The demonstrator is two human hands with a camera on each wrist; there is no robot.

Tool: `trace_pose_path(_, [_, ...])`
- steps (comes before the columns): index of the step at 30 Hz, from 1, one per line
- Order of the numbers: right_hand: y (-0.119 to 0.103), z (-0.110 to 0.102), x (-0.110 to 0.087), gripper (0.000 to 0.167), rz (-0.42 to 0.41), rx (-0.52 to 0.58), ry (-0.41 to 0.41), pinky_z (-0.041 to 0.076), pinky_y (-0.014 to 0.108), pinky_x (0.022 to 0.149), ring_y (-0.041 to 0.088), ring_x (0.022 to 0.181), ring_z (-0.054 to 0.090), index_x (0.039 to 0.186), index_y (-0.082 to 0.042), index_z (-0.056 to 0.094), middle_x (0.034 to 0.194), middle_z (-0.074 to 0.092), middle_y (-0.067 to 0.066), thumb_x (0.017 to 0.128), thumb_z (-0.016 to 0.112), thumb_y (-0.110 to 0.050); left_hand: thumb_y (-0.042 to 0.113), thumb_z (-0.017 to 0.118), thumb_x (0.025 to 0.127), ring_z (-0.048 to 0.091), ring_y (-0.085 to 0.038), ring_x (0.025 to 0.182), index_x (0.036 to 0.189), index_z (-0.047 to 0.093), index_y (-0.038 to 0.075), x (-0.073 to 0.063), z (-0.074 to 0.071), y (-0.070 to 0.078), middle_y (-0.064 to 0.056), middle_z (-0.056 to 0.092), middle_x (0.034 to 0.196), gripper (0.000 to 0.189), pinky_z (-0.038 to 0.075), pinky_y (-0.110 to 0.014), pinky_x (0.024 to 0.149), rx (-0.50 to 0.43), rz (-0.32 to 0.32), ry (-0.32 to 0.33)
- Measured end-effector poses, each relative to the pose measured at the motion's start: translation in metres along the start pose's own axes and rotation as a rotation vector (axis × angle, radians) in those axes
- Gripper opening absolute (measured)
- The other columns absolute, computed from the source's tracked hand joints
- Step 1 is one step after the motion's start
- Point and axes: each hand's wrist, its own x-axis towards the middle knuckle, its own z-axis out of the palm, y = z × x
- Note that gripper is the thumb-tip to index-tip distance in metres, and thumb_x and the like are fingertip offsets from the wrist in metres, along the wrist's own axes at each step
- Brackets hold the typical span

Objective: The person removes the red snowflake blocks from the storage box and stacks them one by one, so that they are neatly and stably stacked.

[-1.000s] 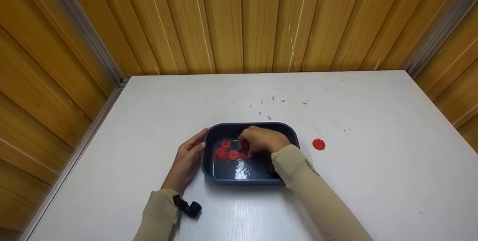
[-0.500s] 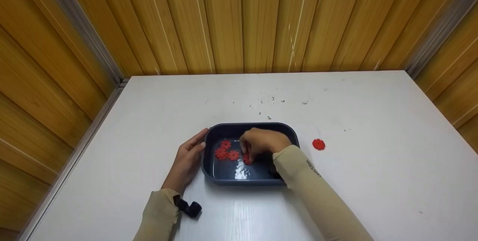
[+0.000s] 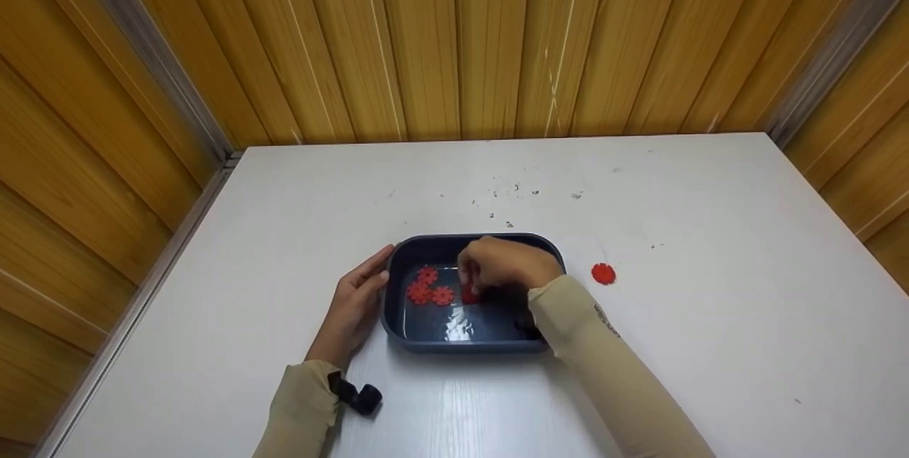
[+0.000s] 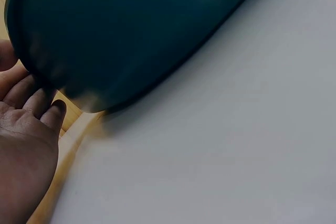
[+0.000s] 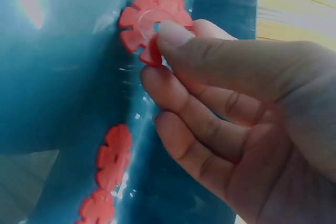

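Altogether, at least three red snowflake discs (image 3: 420, 292) lie in one dark blue tray (image 3: 469, 347), bunched near its left end. One of the two hands, the right hand (image 3: 505, 261), pinches another disc (image 5: 144, 18) inside the tray. It is flat, round and red like a flower, with notches around its edge. One lone disc (image 3: 603, 273) lies on the white table (image 3: 710, 337), right of the tray. The left hand (image 3: 355, 295) touches the tray's left side, fingers mostly straight.
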Motion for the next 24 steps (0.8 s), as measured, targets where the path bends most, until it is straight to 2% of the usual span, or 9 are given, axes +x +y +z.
trace_pose_path(8, [0.000, -0.014, -0.012, 0.014, -0.001, 0.039, 0.014, 0.047, 0.024, 0.061, 0.012, 0.069, 0.054, 0.088, -0.014, 0.069, 0.080, 0.064, -0.001, 0.083, 0.068, -0.001, 0.004, 0.053, 0.093, 0.031, -0.020, 0.144, 0.143, 0.042, -0.002, -0.001, -0.001, 0.001, -0.013, 0.039, 0.152, 0.051, 0.035, -0.018, 0.111, 0.002, 0.014, -0.003])
trace_pose_path(16, [0.005, -0.026, -0.024, 0.012, -0.095, 0.052, 0.059, 0.049, 0.021, 0.064, 0.009, 0.069, 0.058, 0.091, -0.009, 0.070, 0.085, 0.069, 0.004, 0.084, 0.067, 0.000, 0.002, 0.053, 0.093, 0.029, -0.020, 0.145, 0.143, 0.041, -0.002, 0.000, -0.001, 0.000, -0.013, 0.038, 0.152, 0.051, 0.033, -0.021, 0.112, -0.016, 0.001, 0.002])
trace_pose_path(24, [0.018, -0.037, -0.036, 0.009, -0.201, 0.079, 0.163, 0.052, 0.022, 0.067, 0.007, 0.071, 0.061, 0.090, -0.004, 0.070, 0.083, 0.071, 0.006, 0.083, 0.068, 0.001, 0.001, 0.053, 0.093, 0.029, -0.020, 0.145, 0.142, 0.042, -0.003, 0.000, -0.001, 0.000, -0.014, 0.039, 0.152, 0.051, 0.032, -0.021, 0.112, -0.003, 0.012, 0.004])
